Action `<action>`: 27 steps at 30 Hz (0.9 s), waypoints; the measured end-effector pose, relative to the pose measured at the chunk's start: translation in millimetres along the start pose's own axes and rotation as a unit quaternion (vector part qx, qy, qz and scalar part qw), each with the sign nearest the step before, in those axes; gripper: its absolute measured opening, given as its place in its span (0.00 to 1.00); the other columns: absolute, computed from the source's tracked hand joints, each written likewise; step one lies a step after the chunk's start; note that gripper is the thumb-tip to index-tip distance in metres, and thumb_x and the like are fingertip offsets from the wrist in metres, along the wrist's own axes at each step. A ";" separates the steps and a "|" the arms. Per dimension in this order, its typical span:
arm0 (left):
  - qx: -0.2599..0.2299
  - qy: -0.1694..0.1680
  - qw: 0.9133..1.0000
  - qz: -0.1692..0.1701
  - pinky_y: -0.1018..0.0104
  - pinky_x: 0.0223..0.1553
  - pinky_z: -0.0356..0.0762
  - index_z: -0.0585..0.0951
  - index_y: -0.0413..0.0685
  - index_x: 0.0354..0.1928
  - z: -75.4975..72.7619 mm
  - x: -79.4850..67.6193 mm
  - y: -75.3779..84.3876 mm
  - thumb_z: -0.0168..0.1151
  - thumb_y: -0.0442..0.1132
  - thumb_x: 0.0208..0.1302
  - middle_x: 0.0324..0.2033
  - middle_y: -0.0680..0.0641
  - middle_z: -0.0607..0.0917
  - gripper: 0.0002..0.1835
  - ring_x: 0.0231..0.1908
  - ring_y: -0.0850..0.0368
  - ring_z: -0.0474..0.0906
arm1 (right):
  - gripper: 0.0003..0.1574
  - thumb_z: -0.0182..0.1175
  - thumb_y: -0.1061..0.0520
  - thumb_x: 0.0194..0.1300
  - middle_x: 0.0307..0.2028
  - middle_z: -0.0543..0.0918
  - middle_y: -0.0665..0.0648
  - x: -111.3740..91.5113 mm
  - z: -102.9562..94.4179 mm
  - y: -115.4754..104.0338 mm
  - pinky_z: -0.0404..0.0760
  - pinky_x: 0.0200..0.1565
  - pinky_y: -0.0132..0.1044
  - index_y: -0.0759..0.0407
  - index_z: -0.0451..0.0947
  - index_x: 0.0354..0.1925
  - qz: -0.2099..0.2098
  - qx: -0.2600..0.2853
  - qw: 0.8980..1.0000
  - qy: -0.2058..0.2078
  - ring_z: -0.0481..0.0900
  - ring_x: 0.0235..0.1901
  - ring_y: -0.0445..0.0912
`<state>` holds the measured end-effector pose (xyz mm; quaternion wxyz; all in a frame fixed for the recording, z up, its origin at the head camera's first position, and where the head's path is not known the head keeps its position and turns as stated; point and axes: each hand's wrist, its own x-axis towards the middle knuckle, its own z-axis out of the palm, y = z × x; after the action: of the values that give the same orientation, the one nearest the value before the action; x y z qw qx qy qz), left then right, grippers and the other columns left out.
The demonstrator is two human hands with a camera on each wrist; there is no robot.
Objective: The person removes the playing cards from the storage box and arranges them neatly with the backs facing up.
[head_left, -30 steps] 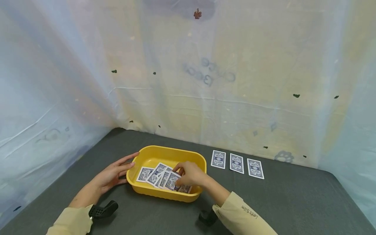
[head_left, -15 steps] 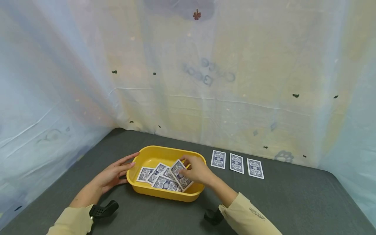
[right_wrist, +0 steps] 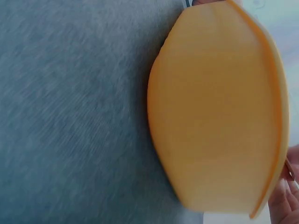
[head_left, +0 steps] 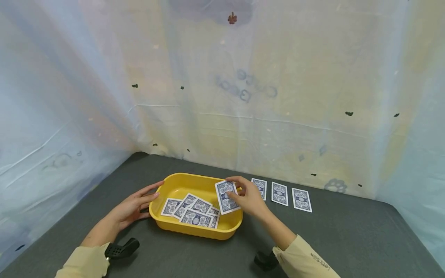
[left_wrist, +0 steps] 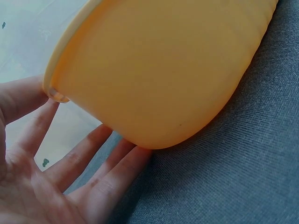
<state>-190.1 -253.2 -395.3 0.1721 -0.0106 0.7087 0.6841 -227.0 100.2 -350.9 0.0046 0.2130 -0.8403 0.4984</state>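
Observation:
My right hand [head_left: 251, 199] pinches a playing card [head_left: 225, 196] with a blue patterned back, held tilted over the right end of the yellow tray [head_left: 194, 231]. Below it, inside the tray, several playing cards [head_left: 196, 218] lie overlapping, their patterned backs up. At the tray's left end is my left hand [head_left: 133, 206], its spread, mostly straight fingers touching the rim and outer wall. The left wrist view shows those fingertips [left_wrist: 105, 128] against the tray's side [left_wrist: 154, 70]. In the right wrist view, the tray wall [right_wrist: 219, 112] hides most of the right hand [right_wrist: 285, 198].
Three playing cards, a left one [head_left: 260, 188], a middle one [head_left: 279, 194] and a right one [head_left: 301, 200], lie in a row right of the tray, backs up. The dark grey table [head_left: 347, 235] meets a pale hanging sheet [head_left: 295, 96] at the back.
My right hand has lifted a card from the pile and moved it right and up over the tray's right end. The pile has shifted slightly. My left hand stays put.

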 end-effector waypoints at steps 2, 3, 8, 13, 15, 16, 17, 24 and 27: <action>0.001 -0.001 1.000 0.001 0.45 0.58 0.71 0.51 0.61 0.76 0.2 -0.1 0.0 0.51 0.53 0.72 0.75 0.41 0.45 0.35 0.70 0.41 0.57 | 0.26 0.65 0.65 0.59 0.41 0.82 0.64 -2.3 -4.4 4.3 0.79 0.26 0.31 0.60 0.76 0.57 -0.004 0.016 1.000 -0.007 0.82 0.27 0.47; 0.001 -0.001 1.000 0.001 0.45 0.58 0.71 0.51 0.62 0.76 0.2 -0.2 0.0 0.51 0.52 0.72 0.75 0.41 0.45 0.35 0.70 0.41 0.57 | 0.28 0.65 0.65 0.59 0.42 0.82 0.65 -3.4 -6.3 6.3 0.80 0.27 0.31 0.60 0.75 0.58 -0.003 0.023 1.000 -0.009 0.83 0.28 0.47; 0.001 0.000 1.000 0.003 0.44 0.58 0.71 0.52 0.62 0.76 0.5 0.1 -0.9 0.51 0.52 0.72 0.75 0.40 0.45 0.34 0.69 0.41 0.57 | 0.30 0.65 0.65 0.58 0.45 0.81 0.64 -8.4 -14.4 12.5 0.83 0.31 0.34 0.59 0.73 0.60 0.011 0.045 0.999 0.001 0.84 0.33 0.47; 0.000 -0.001 1.000 0.002 0.44 0.58 0.70 0.52 0.63 0.76 0.7 1.2 -1.2 0.52 0.52 0.72 0.75 0.40 0.45 0.34 0.70 0.40 0.56 | 0.31 0.65 0.67 0.57 0.44 0.81 0.64 -11.3 -24.3 19.6 0.83 0.30 0.35 0.57 0.73 0.60 0.029 0.060 0.997 0.026 0.84 0.33 0.47; -0.001 -0.001 1.000 0.001 0.43 0.59 0.70 0.52 0.63 0.76 0.5 1.4 -0.9 0.52 0.52 0.72 0.75 0.41 0.45 0.35 0.70 0.40 0.55 | 0.32 0.65 0.67 0.57 0.44 0.80 0.64 -12.3 -28.4 23.5 0.82 0.30 0.34 0.57 0.73 0.60 0.035 0.059 0.997 0.035 0.83 0.32 0.47; -0.002 0.000 1.000 0.000 0.43 0.59 0.70 0.52 0.63 0.76 0.3 1.5 -0.8 0.52 0.52 0.72 0.75 0.41 0.45 0.35 0.70 0.40 0.55 | 0.32 0.65 0.66 0.57 0.44 0.80 0.65 -12.6 -30.3 25.7 0.82 0.30 0.34 0.58 0.73 0.60 0.037 0.059 0.997 0.037 0.82 0.31 0.46; -0.002 0.001 1.000 -0.001 0.44 0.58 0.70 0.51 0.62 0.76 0.1 1.5 -0.7 0.52 0.52 0.72 0.75 0.41 0.45 0.35 0.70 0.40 0.55 | 0.31 0.66 0.66 0.57 0.44 0.80 0.64 -12.8 -31.9 27.5 0.81 0.29 0.33 0.58 0.73 0.60 0.041 0.056 0.997 0.042 0.81 0.30 0.45; -0.001 0.000 1.000 -0.003 0.44 0.59 0.70 0.51 0.62 0.76 -1.3 1.3 -0.7 0.52 0.52 0.72 0.75 0.41 0.45 0.35 0.69 0.43 0.59 | 0.32 0.67 0.65 0.56 0.42 0.78 0.65 -15.3 -39.2 33.6 0.73 0.23 0.28 0.59 0.73 0.60 0.048 0.057 0.996 0.053 0.73 0.23 0.40; 0.000 0.002 1.000 -0.003 0.43 0.59 0.70 0.51 0.63 0.76 -0.6 1.0 0.1 0.52 0.52 0.72 0.75 0.41 0.45 0.35 0.69 0.43 0.59 | 0.33 0.67 0.65 0.56 0.39 0.75 0.64 -16.7 -43.0 35.5 0.68 0.21 0.28 0.61 0.72 0.61 0.044 0.054 0.996 0.053 0.68 0.20 0.38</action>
<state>-191.2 -253.6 -395.5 0.1727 -0.0140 0.7092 0.6833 -233.6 156.8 -362.6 0.0151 0.1489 -0.8191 0.5537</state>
